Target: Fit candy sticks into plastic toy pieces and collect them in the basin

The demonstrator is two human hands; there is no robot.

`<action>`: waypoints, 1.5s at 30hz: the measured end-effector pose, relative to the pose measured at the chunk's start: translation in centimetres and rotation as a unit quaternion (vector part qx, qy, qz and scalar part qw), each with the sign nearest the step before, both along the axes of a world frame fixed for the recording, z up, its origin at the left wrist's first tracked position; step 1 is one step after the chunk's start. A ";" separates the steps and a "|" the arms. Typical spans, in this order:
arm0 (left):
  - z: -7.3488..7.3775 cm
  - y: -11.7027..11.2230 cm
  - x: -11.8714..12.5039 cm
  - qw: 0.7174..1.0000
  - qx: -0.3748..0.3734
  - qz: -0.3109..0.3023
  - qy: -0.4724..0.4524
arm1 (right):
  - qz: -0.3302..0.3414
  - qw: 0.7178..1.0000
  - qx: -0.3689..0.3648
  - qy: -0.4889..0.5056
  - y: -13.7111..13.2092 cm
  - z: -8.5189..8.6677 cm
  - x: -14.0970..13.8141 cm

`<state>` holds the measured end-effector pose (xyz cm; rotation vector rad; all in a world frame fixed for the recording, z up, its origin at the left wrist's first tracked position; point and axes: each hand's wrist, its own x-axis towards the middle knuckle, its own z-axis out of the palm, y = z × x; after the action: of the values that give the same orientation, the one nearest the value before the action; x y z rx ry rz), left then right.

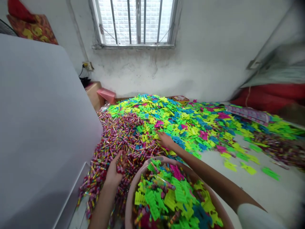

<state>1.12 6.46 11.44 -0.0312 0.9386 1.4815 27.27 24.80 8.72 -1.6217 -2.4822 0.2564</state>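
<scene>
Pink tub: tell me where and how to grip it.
Probably by opposite sides of the tub rim, left and right, coming from outside: it is rounded and shows bare along both sides, while the plastic pieces heaped inside leave little room within.

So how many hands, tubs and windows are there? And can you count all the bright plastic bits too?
Hands: 2, the left hand and the right hand
Tubs: 1, the pink tub
Windows: 1, the barred window
Total: 4
The bright plastic bits overlap too much to count, so I left them out.
</scene>
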 end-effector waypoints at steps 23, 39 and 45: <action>6.0 0.8 6.8 0.890 0.211 -0.094 0.392 | -0.143 0.693 -0.265 0.655 -11.0 9.0 -1.3; 11.3 -5.5 7.8 0.711 0.273 -0.065 0.644 | -0.040 0.835 -0.112 0.538 -20.9 16.1 -0.9; 11.8 -6.5 8.1 0.660 0.298 -0.029 0.689 | -0.038 0.875 -0.028 0.483 -21.6 15.3 -0.5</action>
<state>9.22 -0.03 23.21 1.8285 1.4817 1.5466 26.73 3.19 24.06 -1.1494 -1.6333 0.8788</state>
